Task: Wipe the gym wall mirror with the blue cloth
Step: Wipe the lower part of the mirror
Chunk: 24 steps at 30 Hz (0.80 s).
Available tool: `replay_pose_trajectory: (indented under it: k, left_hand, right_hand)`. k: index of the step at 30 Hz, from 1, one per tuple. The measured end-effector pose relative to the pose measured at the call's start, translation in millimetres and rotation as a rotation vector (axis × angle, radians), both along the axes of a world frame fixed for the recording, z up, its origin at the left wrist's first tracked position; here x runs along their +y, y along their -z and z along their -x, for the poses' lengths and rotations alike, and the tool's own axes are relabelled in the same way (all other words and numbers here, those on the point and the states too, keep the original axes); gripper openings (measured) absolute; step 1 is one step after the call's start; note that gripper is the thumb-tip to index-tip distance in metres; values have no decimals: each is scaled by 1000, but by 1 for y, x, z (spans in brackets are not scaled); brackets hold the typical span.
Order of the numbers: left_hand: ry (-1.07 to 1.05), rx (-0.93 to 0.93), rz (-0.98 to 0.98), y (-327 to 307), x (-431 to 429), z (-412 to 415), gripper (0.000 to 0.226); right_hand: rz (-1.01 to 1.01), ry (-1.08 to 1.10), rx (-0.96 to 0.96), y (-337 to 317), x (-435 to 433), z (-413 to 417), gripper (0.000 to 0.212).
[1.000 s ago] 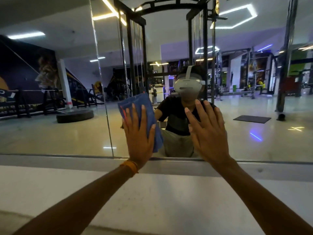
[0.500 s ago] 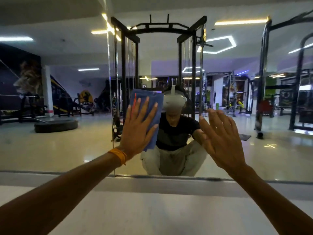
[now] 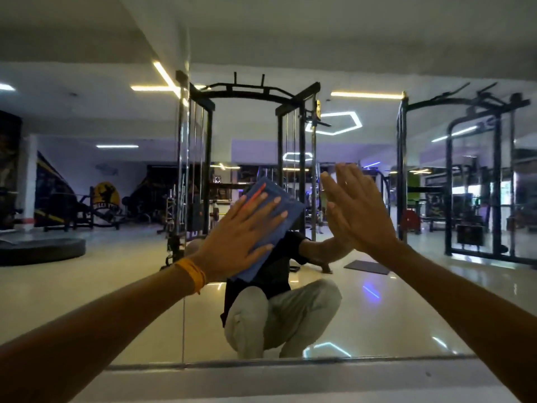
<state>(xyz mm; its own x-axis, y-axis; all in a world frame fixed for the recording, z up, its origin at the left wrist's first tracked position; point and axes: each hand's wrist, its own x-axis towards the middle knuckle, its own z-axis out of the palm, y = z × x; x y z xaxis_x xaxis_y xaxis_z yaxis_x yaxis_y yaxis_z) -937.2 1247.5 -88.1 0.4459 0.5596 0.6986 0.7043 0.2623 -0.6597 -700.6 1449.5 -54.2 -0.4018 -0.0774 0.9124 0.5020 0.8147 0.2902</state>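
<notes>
Cloth position decides your next stroke. The blue cloth [image 3: 290, 212] lies flat on the gym wall mirror [image 3: 87, 301], sandwiched between the glass and your left hand [image 3: 244, 232]. That hand grips nothing: its fingers [image 3: 270, 200] are straight and slightly spread, pressing the fabric with palm and fingertips. The cloth's long axis runs diagonally, from low left near your wrist to high right. This is the same line your fingers point along, and a strip of cloth shows beyond the fingertips and along their right side.

It sits about halfway up the mirror, well above the bottom edge [image 3: 290, 359] and just right of the vertical seam [image 3: 183, 199].

Your right hand [image 3: 356, 212] is just beside the cloth on its right, apart from it. It is flat and empty with the fingers extended, and it appears to lean on the glass where it meets its own reflection. Your left hand is therefore the working one, and I judge that a sweep away from the right hand, toward the seam or downward, has free glass.

Counted:
- 1 cloth
- 2 hands
- 1 orange wristband [image 3: 193, 271], on the left wrist
- 1 seam, so at least 2 panes
- 1 crouching reflection [image 3: 279, 318] of you
</notes>
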Motion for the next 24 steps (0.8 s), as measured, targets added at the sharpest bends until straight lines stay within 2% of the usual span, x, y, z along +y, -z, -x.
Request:
replay_pose_trajectory:
  k: [1, 3, 6, 8, 10, 14, 15, 17, 18, 19, 22, 24]
  left_hand:
    - [2, 11, -11, -12, -7, 7, 66]
    - [-16, -118, -152, -54, -16, 18, 69]
    - [12, -441, -398, -120, -17, 19, 72]
    - [12, -488, -484, -127, -1, 7, 70]
    - [-15, -389, -464, -96, 23, -17, 68]
    - [3, -101, -110, -4, 53, -57, 67]
    - [8, -54, -71, 2, 52, -56, 66]
    - [-9, -5, -67, -26, 45, -45, 66]
    - [-34, -41, -122, -50, 42, -41, 66]
    - [-45, -154, -207, -79, 38, -40, 67]
    - [-19, -582, -493, -149, 30, -42, 69]
    - [-1, -602, -552, -145, 45, -57, 67]
  right_hand:
    - [-27, 11, -32, -3, 5, -5, 61]
    - [-58, 33, -70, -6, 15, -13, 63]
    - [37, 46, 55, -4, 29, -25, 59]
    - [87, 24, 133, 4, 34, -31, 57]
    - [87, 2, 116, 13, 37, -38, 59]
    - [108, -11, 37, 28, 33, -45, 63]
    - [115, -27, 19, 29, 35, -47, 64]
    - [109, -45, -17, 26, 39, -53, 68]
    - [92, -50, -45, 23, 43, -57, 69]
    - [65, -52, -67, 20, 46, -61, 68]
    - [19, -46, -57, 17, 56, -66, 60]
    - [81, -82, 55, 18, 63, -70, 57]
